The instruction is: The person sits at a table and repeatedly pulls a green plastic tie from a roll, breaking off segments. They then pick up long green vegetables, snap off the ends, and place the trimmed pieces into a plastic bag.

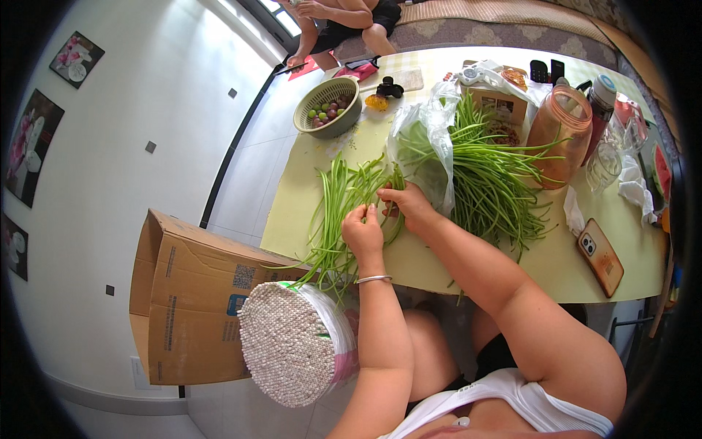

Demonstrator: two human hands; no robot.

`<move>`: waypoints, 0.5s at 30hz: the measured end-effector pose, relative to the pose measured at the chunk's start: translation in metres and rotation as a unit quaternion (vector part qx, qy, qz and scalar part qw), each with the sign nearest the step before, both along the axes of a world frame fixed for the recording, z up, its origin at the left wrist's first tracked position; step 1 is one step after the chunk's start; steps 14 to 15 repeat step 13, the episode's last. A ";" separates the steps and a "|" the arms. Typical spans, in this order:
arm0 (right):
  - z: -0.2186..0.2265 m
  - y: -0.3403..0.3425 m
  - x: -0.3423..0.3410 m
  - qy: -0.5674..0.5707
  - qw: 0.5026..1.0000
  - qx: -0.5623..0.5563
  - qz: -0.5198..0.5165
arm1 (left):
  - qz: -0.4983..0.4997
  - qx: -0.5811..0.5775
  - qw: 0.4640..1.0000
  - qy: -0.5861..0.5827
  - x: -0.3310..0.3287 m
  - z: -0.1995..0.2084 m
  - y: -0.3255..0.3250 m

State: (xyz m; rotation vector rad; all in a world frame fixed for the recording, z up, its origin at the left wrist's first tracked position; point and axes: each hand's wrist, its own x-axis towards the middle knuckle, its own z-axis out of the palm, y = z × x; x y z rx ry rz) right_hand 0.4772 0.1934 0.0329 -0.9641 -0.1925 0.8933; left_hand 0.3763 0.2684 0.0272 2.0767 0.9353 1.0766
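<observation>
My left hand (363, 233) is closed, thumb and finger pinched together, at the edge of a loose pile of long thin green stems (338, 194). Close beside it, my right hand (409, 206) pinches a small bunch of green stems (395, 183) that stand up between the fingers. The fingertips of the two hands nearly meet. To the right, a larger heap of green stems (491, 172) spills out of a white plastic bag (428, 139). Some stems of the left pile hang over the table's near edge.
A basket (327, 110) of grapes sits at the far left of the yellow table (431, 263). On the right are an orange jar (559, 135), a flask (601, 110) and a phone (599, 256). A cardboard box (194, 307) and a pebbly-faced round thing (289, 344) stand at left. Another person (344, 22) sits beyond.
</observation>
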 end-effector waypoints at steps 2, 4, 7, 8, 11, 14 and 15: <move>-0.008 0.000 0.006 -0.011 1.000 0.014 0.025 | 0.002 -0.031 0.999 -0.026 0.001 0.001 -0.001; -0.008 0.001 0.008 -0.011 0.998 0.030 0.046 | -0.006 -0.077 0.995 -0.067 0.002 0.002 -0.001; -0.001 0.000 0.005 0.013 0.998 0.042 0.054 | -0.009 -0.042 0.999 -0.006 -0.002 0.012 -0.004; 0.002 -0.001 0.003 0.027 0.998 0.036 0.045 | -0.008 -0.040 0.999 0.016 -0.003 0.014 -0.005; 0.004 -0.002 0.004 -0.027 0.995 0.053 0.080 | -0.007 0.018 0.997 0.073 -0.001 0.016 -0.008; -0.002 0.000 0.004 -0.058 0.991 0.063 0.104 | -0.002 0.122 0.987 0.107 -0.003 0.010 -0.005; -0.002 0.000 0.004 -0.058 0.991 0.063 0.104 | -0.002 0.122 0.987 0.107 -0.003 0.010 -0.005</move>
